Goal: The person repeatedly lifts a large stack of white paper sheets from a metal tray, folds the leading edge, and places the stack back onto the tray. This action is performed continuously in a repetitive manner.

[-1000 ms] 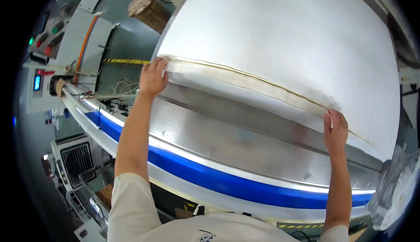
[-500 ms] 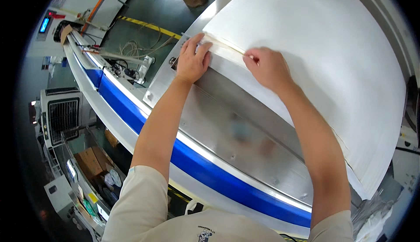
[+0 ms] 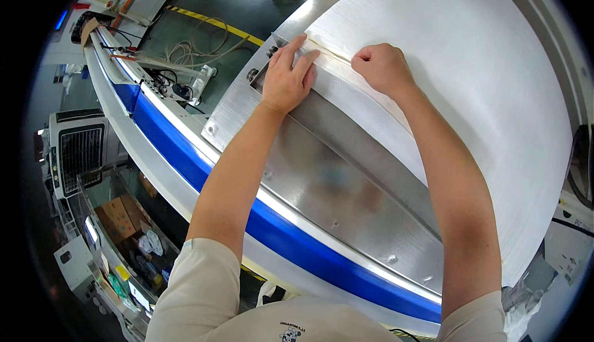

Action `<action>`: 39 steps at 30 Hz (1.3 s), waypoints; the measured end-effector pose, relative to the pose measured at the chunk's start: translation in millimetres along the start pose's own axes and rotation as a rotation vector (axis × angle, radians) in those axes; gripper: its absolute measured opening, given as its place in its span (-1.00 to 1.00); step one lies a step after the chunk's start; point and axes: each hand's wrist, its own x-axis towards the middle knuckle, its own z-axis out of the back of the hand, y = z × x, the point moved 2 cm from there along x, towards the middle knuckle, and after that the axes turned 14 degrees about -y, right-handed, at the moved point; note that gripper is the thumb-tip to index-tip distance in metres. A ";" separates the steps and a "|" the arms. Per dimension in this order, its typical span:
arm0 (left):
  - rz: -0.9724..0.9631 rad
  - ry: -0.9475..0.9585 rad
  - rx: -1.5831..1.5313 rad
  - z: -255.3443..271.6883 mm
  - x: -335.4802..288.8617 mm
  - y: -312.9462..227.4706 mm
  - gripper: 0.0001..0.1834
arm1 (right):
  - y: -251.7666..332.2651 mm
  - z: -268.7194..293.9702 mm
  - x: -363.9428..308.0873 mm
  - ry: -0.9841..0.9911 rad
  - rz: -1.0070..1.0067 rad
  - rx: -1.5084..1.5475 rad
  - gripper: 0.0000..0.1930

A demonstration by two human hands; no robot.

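A large roll of white sheet material (image 3: 458, 94) fills the right side of the view, its surface curving away. Along its near side runs a pale beige strip (image 3: 371, 97), beside a loose white edge. My left hand (image 3: 288, 79) lies with fingers apart on the strip's far left end, by the metal fittings. A little to its right, my right hand (image 3: 385, 69) is closed in a pinch against the roll, beside the strip. Whatever is between its fingertips is hidden. Below the roll is a grey metal plate (image 3: 322, 162).
A blue band (image 3: 297, 243) and white rail border the metal plate on my side. Cables (image 3: 192, 54) lie on the floor at the far left, near yellow-black tape (image 3: 216, 23). An air cooler (image 3: 80, 153) and a cardboard box (image 3: 120, 218) stand to the left.
My right hand has moved slightly up the roll and closer to my left hand, its fingers curled tighter. The left hand stays at the strip's end. The whole view has shifted a little.
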 end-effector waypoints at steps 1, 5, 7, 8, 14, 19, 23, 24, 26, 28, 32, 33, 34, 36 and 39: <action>0.005 0.004 0.001 0.0 0.2 -0.3 -0.57 | 0.2 0.4 0.2 -0.004 0.005 -0.004 -0.78; 0.000 0.003 0.003 0.7 2.2 -3.4 -0.57 | -2.1 -1.5 -0.2 -0.032 0.020 -0.013 -0.79; -0.015 0.002 0.018 0.9 1.3 -2.5 -0.58 | -2.3 -2.5 -1.2 -0.050 0.023 -0.012 -0.79; -0.022 0.001 0.025 1.1 0.8 -2.0 -0.59 | -2.6 -2.8 -2.3 -0.058 0.022 -0.012 -0.79; -0.007 0.046 0.021 3.5 0.3 -4.7 -0.63 | -6.9 -2.9 -6.4 -0.140 0.013 0.006 -0.77; -0.001 0.028 0.028 7.4 -2.0 -6.2 -0.65 | 1.5 2.8 -13.4 -0.080 0.038 -0.002 -0.76; -0.025 0.021 0.031 6.4 0.8 -9.2 -0.64 | -5.1 -0.9 -14.6 -0.138 0.171 -0.111 -0.78; -0.029 0.021 0.034 6.7 0.7 -9.3 -0.64 | -5.6 -2.3 -14.5 -0.156 0.192 -0.114 -0.77; -0.036 0.020 0.040 8.0 0.0 -9.4 -0.62 | -7.1 -4.9 -15.1 -0.181 0.203 -0.096 -0.78; -0.011 0.016 0.050 9.4 -0.9 -7.6 -0.62 | -3.7 -5.8 -16.7 -0.201 0.244 -0.094 -0.81; -0.037 0.068 0.123 17.4 6.1 -11.1 -0.65 | 8.2 -14.4 -31.7 -0.203 0.463 -0.171 -0.87; -0.048 0.111 0.147 18.5 8.6 -12.1 -0.64 | 10.4 -15.8 -35.2 -0.199 0.536 -0.202 -0.87; -0.061 0.155 0.169 20.3 11.8 -12.3 -0.63 | 11.0 -15.5 -37.2 -0.237 0.539 -0.214 -0.88; -0.092 0.235 0.201 20.4 19.1 -14.5 -0.63 | 8.8 -11.6 -48.0 -0.310 0.526 -0.166 -0.86; -0.221 0.429 0.225 17.9 32.9 -22.5 -0.63 | 4.6 -4.1 -90.6 -0.331 0.236 -0.117 -0.82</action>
